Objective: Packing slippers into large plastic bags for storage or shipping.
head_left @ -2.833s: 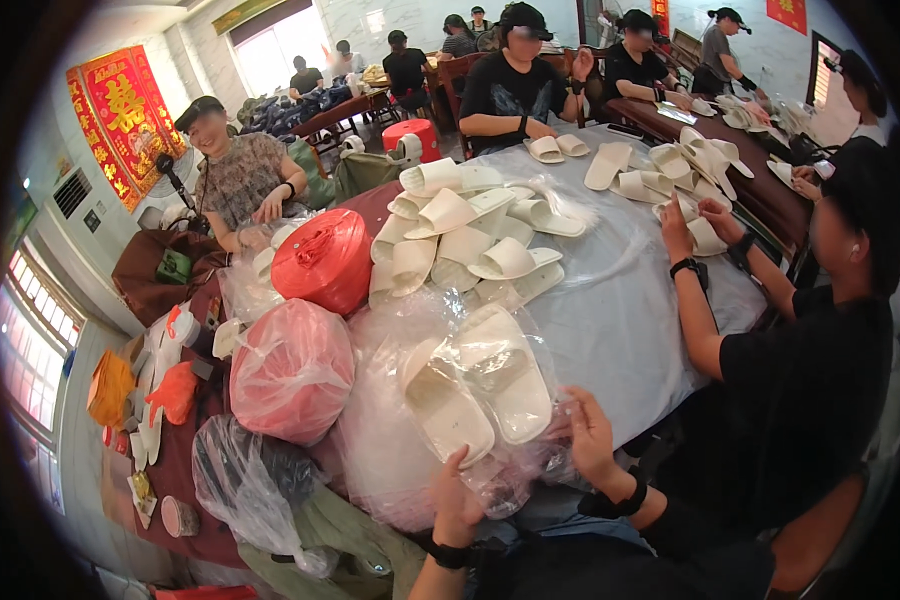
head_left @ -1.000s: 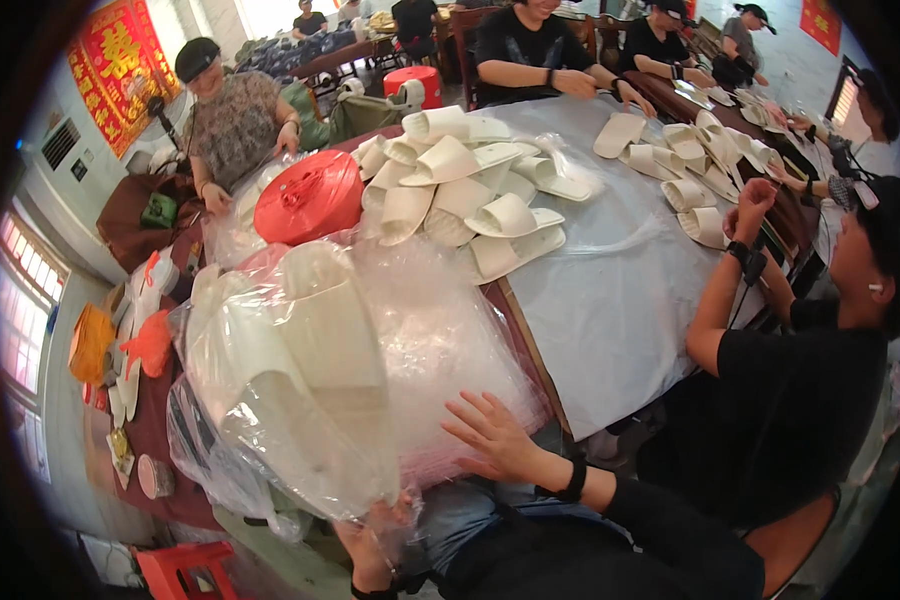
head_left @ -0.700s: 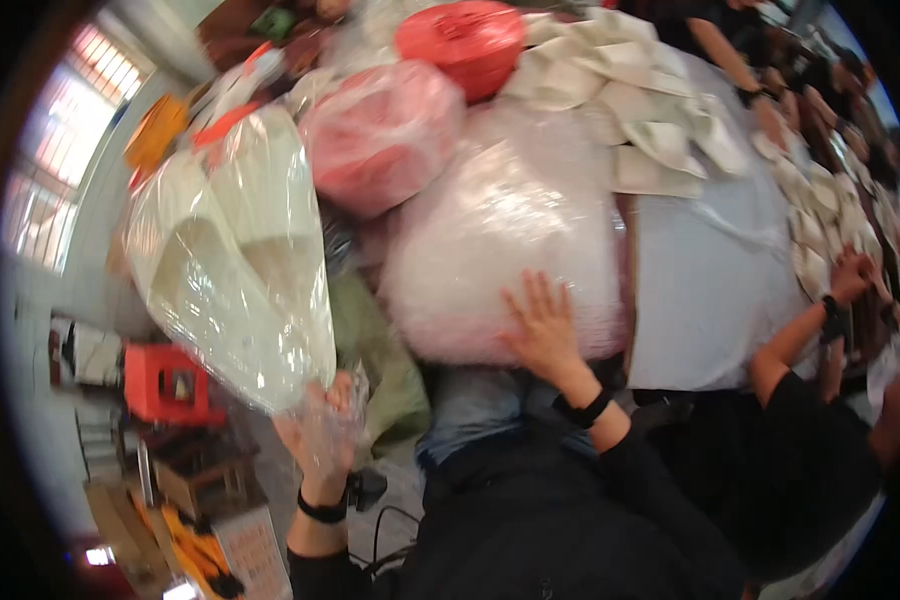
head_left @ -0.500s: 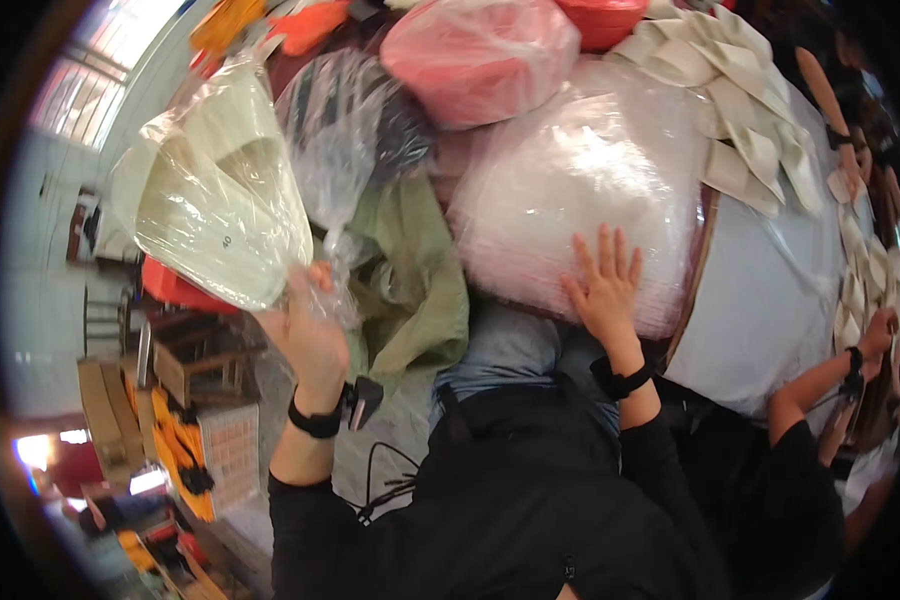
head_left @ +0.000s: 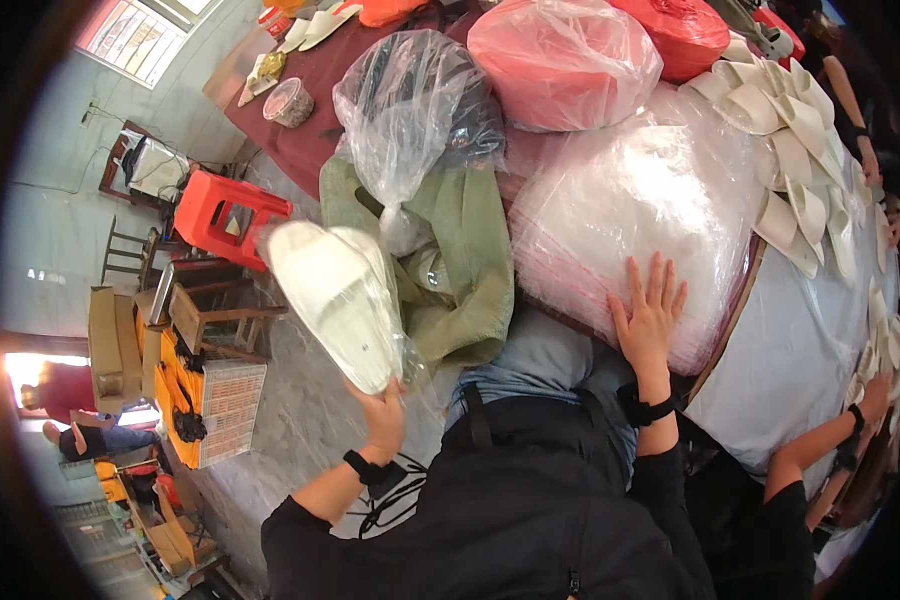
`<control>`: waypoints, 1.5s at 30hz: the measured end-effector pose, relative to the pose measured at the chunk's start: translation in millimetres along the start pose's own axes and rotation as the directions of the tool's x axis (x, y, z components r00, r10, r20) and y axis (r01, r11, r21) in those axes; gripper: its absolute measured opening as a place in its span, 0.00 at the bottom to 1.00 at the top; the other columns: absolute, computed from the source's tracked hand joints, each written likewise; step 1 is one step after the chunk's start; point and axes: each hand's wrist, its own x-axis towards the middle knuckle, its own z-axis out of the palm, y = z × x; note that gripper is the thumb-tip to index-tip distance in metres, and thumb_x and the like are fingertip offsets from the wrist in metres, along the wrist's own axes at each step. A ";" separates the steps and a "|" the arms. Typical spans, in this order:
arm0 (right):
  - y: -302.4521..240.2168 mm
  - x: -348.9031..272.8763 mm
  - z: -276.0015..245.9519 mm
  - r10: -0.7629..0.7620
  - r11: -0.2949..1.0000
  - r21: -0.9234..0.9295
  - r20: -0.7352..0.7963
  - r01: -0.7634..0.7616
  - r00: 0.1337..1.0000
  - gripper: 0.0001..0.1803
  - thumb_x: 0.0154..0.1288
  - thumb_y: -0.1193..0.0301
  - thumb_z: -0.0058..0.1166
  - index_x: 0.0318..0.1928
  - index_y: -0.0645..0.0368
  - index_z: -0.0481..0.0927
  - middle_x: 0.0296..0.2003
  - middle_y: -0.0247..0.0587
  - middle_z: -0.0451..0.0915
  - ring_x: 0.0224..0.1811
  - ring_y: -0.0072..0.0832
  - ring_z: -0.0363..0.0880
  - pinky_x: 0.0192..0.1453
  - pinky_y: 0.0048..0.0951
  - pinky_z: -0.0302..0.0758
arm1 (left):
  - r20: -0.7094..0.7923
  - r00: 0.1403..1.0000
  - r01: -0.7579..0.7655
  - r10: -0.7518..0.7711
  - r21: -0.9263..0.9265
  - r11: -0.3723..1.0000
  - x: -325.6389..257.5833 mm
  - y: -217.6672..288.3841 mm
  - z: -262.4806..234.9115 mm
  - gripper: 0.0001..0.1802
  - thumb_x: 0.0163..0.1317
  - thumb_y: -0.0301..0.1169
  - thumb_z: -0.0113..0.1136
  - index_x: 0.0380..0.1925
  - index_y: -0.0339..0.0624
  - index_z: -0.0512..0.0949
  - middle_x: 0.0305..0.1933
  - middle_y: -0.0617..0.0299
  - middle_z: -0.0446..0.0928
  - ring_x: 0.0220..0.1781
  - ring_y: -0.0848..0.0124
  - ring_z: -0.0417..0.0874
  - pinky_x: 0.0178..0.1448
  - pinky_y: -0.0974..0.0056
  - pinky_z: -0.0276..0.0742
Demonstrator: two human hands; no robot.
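My left hand [head_left: 378, 418] is closed around the bottom end of a pair of cream slippers [head_left: 338, 300] in a clear plastic bag. They are held upright and tilted, out over the floor at the left of the table. My right hand [head_left: 648, 325] lies flat with its fingers spread on a thick stack of clear plastic bags [head_left: 610, 200] with pink edges. Between my hands a green cloth [head_left: 480, 260] hangs at the table's near side. A clear knotted bag with dark contents [head_left: 420, 110] rests above it.
Pink and red plastic bundles [head_left: 560, 65] sit at the back. Loose cream slippers [head_left: 800, 150] heap at the right, beside a white-covered surface [head_left: 780, 340]. Another person's arm [head_left: 815, 440] reaches in there. A red stool [head_left: 225, 220] and wooden chair [head_left: 205, 325] stand at left.
My left hand has swung the bagged slippers lower and closer to me, turning them. My right hand stays flat on the stack. The whole view has shifted, showing more of the table's far left.
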 end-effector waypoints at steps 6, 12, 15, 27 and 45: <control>16.1 -2.9 -0.4 0.012 0.998 -0.065 -0.027 -0.014 1.000 0.35 0.60 0.51 0.52 0.67 0.43 0.63 0.70 0.48 0.53 0.73 0.46 0.47 0.73 0.56 0.40 | 0.303 0.952 -0.044 -0.038 0.259 0.965 2.2 -27.7 -7.3 0.43 0.58 0.19 0.51 0.69 0.40 0.39 0.56 0.51 0.65 0.43 0.68 0.75 0.44 0.65 0.74; 4.6 -9.7 6.1 0.022 0.996 0.091 -0.016 -0.020 1.000 0.34 0.61 0.49 0.50 0.67 0.42 0.63 0.70 0.48 0.52 0.74 0.45 0.44 0.73 0.55 0.36 | 0.446 0.874 -0.038 -0.195 0.462 0.886 79.0 -12.2 -2.1 0.36 0.49 0.19 0.56 0.62 0.37 0.60 0.50 0.51 0.73 0.48 0.67 0.77 0.47 0.66 0.73; 10.4 -14.6 2.7 0.046 0.994 0.100 -0.046 -0.041 0.998 0.32 0.63 0.48 0.47 0.66 0.42 0.65 0.69 0.48 0.54 0.74 0.44 0.45 0.73 0.55 0.37 | 0.341 0.913 -0.002 -0.225 0.554 0.832 133.5 39.7 39.5 0.22 0.43 0.19 0.56 0.43 0.32 0.75 0.32 0.56 0.79 0.28 0.70 0.77 0.30 0.66 0.70; 13.6 -17.5 4.9 0.061 0.996 0.068 -0.096 -0.054 0.994 0.33 0.64 0.49 0.47 0.68 0.42 0.62 0.70 0.46 0.54 0.73 0.43 0.48 0.73 0.54 0.37 | 0.220 0.934 -0.332 0.281 0.826 0.456 150.5 62.3 105.2 0.15 0.60 0.35 0.50 0.35 0.32 0.77 0.37 0.36 0.78 0.39 0.38 0.77 0.44 0.46 0.72; 13.2 -13.0 11.5 0.028 0.991 0.133 -0.103 -0.015 0.994 0.32 0.66 0.50 0.45 0.68 0.43 0.61 0.70 0.45 0.53 0.74 0.40 0.47 0.74 0.52 0.34 | 0.645 0.667 0.311 -0.372 0.212 0.926 242.3 -57.4 96.9 0.35 0.68 0.54 0.41 0.68 0.47 0.53 0.65 0.59 0.63 0.60 0.59 0.69 0.59 0.53 0.69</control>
